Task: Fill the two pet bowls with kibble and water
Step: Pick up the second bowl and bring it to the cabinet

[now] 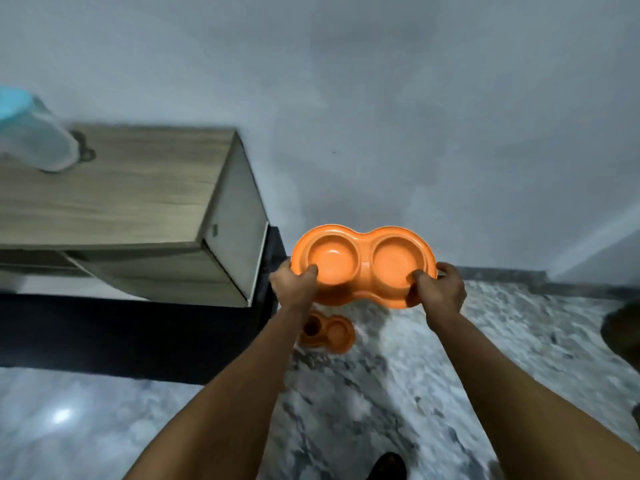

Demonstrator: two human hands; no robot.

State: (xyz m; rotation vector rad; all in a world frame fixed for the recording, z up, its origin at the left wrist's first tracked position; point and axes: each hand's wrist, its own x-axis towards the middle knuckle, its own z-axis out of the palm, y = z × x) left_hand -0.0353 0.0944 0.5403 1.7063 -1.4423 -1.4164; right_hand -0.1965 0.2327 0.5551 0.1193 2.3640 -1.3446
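An orange double pet bowl [363,258] is held up in the air, both of its wells empty. My left hand [294,282] grips its left rim, thumb inside the left well. My right hand [441,289] grips the right rim, thumb on the right well's edge. A second orange double bowl [334,336] lies on the floor below; its left well looks dark, as if holding kibble, and my left forearm partly covers it. A clear jug with a light-blue lid [33,133] stands on the wooden cabinet at the far left.
A wooden cabinet [121,192] stands at the left against the grey wall, above a dark base [138,341]. The floor [450,375] is grey-white marble. A dark object [623,330] sits at the right edge. A dark shoe [388,467] shows at the bottom.
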